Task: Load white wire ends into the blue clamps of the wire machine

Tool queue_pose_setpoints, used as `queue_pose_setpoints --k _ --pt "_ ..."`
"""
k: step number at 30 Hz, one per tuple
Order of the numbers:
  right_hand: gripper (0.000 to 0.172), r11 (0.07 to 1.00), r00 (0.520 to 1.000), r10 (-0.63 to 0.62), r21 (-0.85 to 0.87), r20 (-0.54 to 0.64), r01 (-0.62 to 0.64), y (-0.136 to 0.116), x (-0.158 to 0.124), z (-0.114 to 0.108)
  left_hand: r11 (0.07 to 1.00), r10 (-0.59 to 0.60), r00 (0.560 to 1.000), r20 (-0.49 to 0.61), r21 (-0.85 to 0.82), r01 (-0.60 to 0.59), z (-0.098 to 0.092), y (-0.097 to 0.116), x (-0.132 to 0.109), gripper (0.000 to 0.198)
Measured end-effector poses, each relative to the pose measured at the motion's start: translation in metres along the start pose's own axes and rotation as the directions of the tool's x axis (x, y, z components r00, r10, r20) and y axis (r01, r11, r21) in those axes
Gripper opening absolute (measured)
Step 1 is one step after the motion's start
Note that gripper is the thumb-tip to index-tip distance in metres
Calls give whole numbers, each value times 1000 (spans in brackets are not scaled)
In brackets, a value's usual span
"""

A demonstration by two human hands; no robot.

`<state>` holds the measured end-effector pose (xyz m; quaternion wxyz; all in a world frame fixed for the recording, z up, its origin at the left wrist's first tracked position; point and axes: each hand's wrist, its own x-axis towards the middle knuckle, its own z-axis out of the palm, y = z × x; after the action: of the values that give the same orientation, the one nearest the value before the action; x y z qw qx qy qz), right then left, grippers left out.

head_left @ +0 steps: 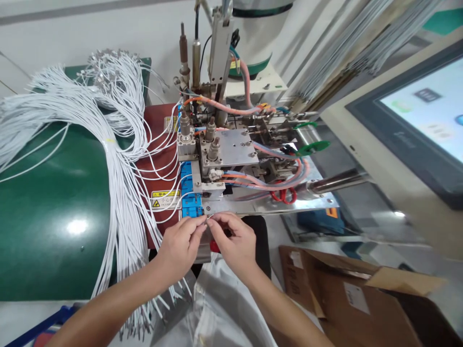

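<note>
My left hand (182, 245) is closed in a pinch, thumb against fingertips. Facing it, my right hand (236, 242) pinches too, and the fingertips of both nearly meet. Between them shows a short bit of a thin white cable (209, 218); its tip is mostly hidden by the fingers. Both hands are at the front end of a row of blue cable holders (191, 211) on the machine. Several white cables run from these holders leftward to a large bundle of white cables (121, 193), tied with a yellow band.
The bundle lies over a green table (47, 226) and a red-brown plate with a warning label (165, 200). A metal machine (231, 149) with hoses stands ahead. At right are a touch screen (427, 106) and an open cardboard box (361, 299). Red-handled scissors (285, 195) lie on the machine base.
</note>
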<state>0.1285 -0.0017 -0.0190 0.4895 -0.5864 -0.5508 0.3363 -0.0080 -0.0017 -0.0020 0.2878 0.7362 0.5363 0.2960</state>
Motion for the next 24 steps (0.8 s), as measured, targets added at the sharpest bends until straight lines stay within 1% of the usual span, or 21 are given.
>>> queue_pose_setpoints --k 2,5,8,10,13,15,16,18,19,21,22,23,24 --pt "8 1000 1000 -5 -9 -13 5 0 -1 2 999 -47 999 13 -20 47 -1 1 2 20" --pt "8 999 998 -48 7 -41 48 1 -2 5 984 -159 985 69 -69 164 -1 3 4 18" --pt "6 997 996 -64 48 -59 67 2 -2 7 949 -247 965 83 -181 259 2 2 4 17" --pt "7 994 997 -33 103 -66 39 3 -3 9 914 -293 952 85 -266 305 4 1 3 16" --pt "9 978 996 49 206 -69 -34 4 -5 13 869 -340 935 103 -345 355 7 1 1 17" --pt "10 965 994 87 256 -71 -66 4 -6 16 856 -338 936 98 -381 349 7 1 0 17" --pt "11 963 993 86 263 -77 -63 3 -6 17 854 -332 939 86 -396 338 7 2 0 17" --pt "10 974 994 17 227 -106 8 3 -5 18 845 -332 941 64 -423 327 7 3 -1 17" --pt "9 980 991 -51 183 -125 74 3 -4 18 838 -338 939 60 -435 329 7 3 -1 17" --pt "8 974 969 -196 85 -150 210 3 -3 18 814 -359 931 63 -467 345 7 3 -1 17" --pt "9 966 958 -241 54 -153 252 3 -1 17 803 -365 929 63 -483 348 7 2 -1 17" --pt "9 963 954 -256 44 -158 266 3 0 17 796 -367 928 59 -497 347 7 2 -1 16" --pt "10 965 956 -244 52 -161 255 2 0 17 791 -368 928 53 -506 343 8 2 -1 15"
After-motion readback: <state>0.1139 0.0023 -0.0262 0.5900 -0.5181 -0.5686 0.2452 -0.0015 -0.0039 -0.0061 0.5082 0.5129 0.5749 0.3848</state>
